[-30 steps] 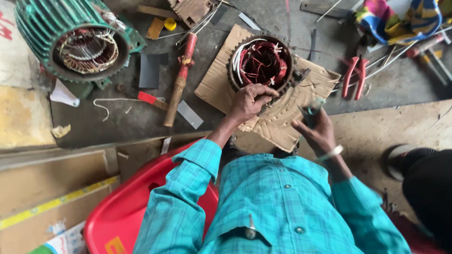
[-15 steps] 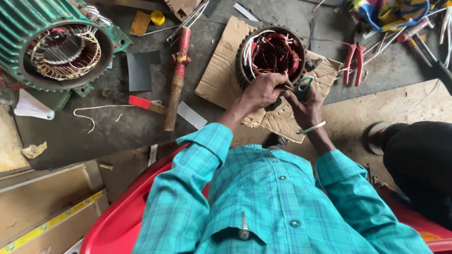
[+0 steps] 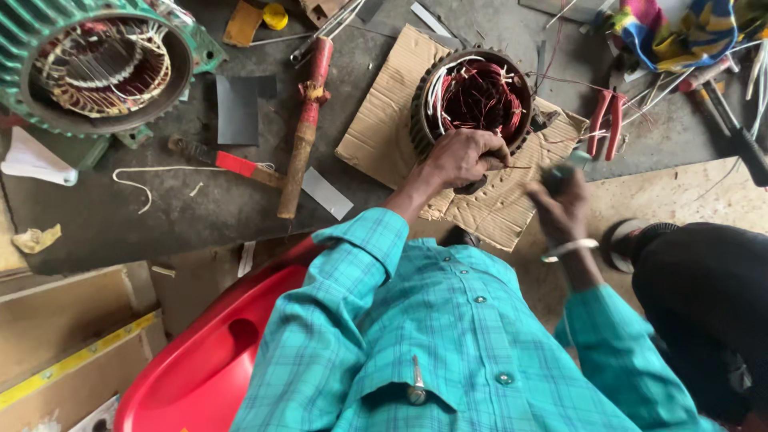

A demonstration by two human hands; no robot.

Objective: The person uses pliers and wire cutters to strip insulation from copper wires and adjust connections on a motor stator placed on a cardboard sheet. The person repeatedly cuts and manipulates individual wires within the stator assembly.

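A small round stator (image 3: 474, 94) with red copper windings and white leads sits on a sheet of cardboard (image 3: 384, 136). My left hand (image 3: 464, 157) rests on the stator's near rim, fingers curled over the edge and pinching a thin wire. My right hand (image 3: 562, 202), with a metal bangle on the wrist, is just right of the stator. It is closed around a small dark tool (image 3: 554, 176), which is blurred. Both arms are in teal checked sleeves.
A large green motor housing (image 3: 96, 68) lies at the top left. A hammer with a red-and-wood handle (image 3: 304, 128), red pliers (image 3: 606, 122), screwdrivers (image 3: 732, 120) and a coloured cloth (image 3: 680, 28) lie around. A red plastic seat (image 3: 200, 360) is under me, a dark-clothed leg (image 3: 704, 312) at right.
My right hand went up to the stator's rim, then drew back a little toward me with the tool. My left hand stayed on the stator. The view shifted closer.
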